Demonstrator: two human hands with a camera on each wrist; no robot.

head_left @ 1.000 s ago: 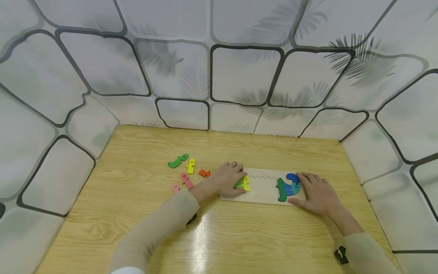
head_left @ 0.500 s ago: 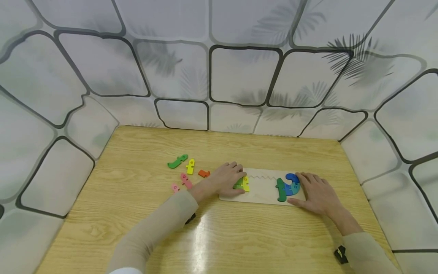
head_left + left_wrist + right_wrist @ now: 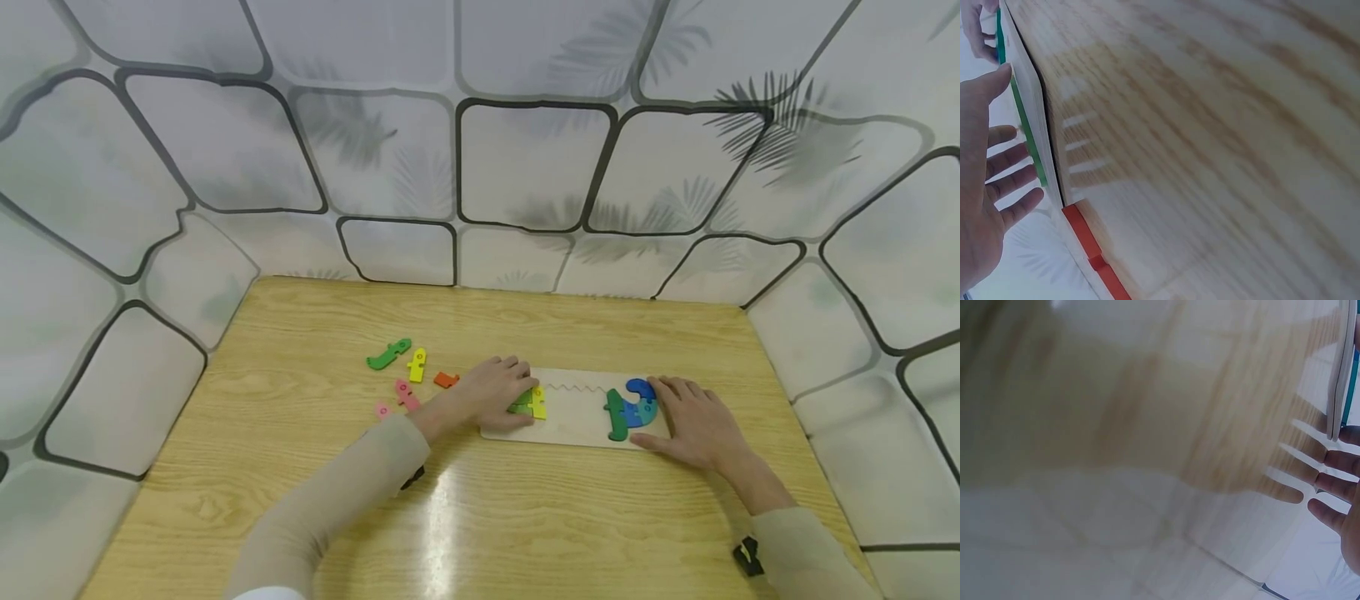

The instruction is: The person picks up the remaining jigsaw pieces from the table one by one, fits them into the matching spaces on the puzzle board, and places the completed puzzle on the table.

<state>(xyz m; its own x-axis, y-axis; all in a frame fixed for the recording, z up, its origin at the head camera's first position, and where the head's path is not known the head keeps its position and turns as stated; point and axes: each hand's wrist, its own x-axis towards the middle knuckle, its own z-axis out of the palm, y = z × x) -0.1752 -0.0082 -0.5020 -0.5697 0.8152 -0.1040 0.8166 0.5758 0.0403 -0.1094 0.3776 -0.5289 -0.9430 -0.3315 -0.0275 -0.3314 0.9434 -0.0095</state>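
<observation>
A pale wooden puzzle board lies flat on the table. Over its left end my left hand rests, fingers spread and fairly straight, partly hiding light green puzzle pieces and a yellow puzzle piece. In the left wrist view, the left hand lies beside a green edge. My right hand touches the board's right end, its fingers extended around a blue puzzle piece. A dark green piece sits left of the blue ones.
Loose on the table to the left lie a green piece, a yellow piece, an orange-red piece, a pink piece and a pale pink piece. A patterned wall encloses the table.
Both hands stay in place on the board. The whole view shifts very slightly; no piece visibly moves.
</observation>
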